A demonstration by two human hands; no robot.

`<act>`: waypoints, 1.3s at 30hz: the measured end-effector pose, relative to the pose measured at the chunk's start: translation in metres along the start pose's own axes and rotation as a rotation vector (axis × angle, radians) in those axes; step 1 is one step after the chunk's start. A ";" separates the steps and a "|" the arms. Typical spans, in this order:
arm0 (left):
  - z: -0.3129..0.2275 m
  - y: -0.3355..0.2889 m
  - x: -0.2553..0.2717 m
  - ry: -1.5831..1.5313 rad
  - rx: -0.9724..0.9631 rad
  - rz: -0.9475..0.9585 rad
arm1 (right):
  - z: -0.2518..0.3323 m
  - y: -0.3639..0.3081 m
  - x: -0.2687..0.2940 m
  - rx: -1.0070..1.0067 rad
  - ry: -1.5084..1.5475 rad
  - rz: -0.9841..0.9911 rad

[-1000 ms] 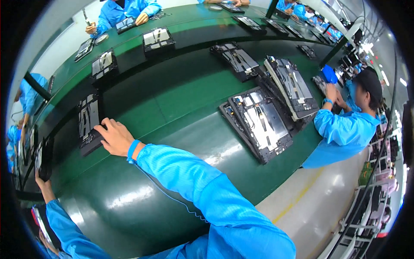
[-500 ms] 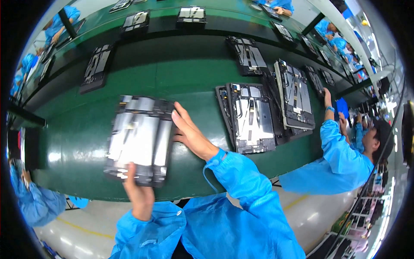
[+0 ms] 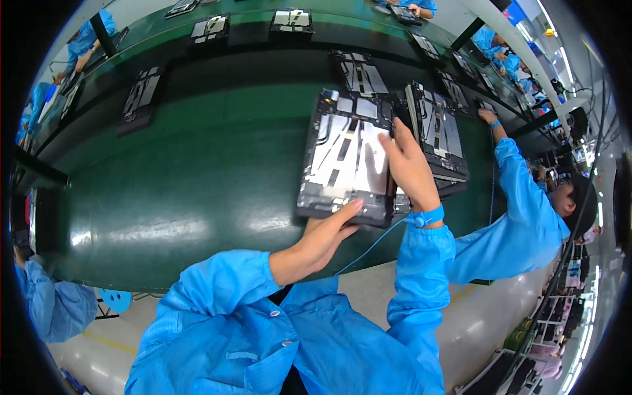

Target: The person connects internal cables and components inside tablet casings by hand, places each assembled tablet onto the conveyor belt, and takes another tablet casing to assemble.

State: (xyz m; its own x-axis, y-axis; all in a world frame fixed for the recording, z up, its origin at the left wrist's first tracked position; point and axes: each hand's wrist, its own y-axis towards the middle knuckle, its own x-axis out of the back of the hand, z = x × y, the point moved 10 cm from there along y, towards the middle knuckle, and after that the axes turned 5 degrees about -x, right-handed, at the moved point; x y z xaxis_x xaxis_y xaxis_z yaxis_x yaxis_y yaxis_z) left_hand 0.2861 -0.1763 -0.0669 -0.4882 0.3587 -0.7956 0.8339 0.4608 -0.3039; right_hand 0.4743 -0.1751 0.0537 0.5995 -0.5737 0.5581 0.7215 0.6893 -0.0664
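Note:
An opened tablet [image 3: 345, 155], its silver battery panels and dark inner parts facing up, is held tilted above the right-hand part of the green bench. My left hand [image 3: 316, 240] grips its near edge, thumb on top and fingers underneath. My right hand [image 3: 413, 168] clasps the right edge, with the thumb over the silver panel. Beyond my right hand lies a stack of opened tablets [image 3: 440, 135]. The held tablet covers most of another opened tablet [image 3: 402, 201], of which only a strip shows.
The green bench top [image 3: 164, 191] stretches to my left. More opened tablets [image 3: 360, 74] lie on a dark strip along its far side, one of them [image 3: 140, 99] at the left. A co-worker in a blue smock [image 3: 520, 210] reaches in at the right. A blue stool [image 3: 116, 299] stands lower left.
Both hands have carried the tablet from the left-centre of the bench to the right, over the tablets there. The co-worker's arm at the right has reached farther forward.

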 end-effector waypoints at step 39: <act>-0.175 -0.129 0.070 0.628 -0.338 -0.136 | 0.027 -0.126 -0.124 0.047 0.510 0.263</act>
State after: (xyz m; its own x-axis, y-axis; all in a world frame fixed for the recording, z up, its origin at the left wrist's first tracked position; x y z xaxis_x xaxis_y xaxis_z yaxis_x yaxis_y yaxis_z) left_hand 0.0999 -0.0688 0.0080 -0.7225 0.6321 -0.2800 0.6796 0.7238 -0.1196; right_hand 0.3000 -0.1791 0.0153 0.8562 -0.5135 0.0574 0.5167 0.8496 -0.1058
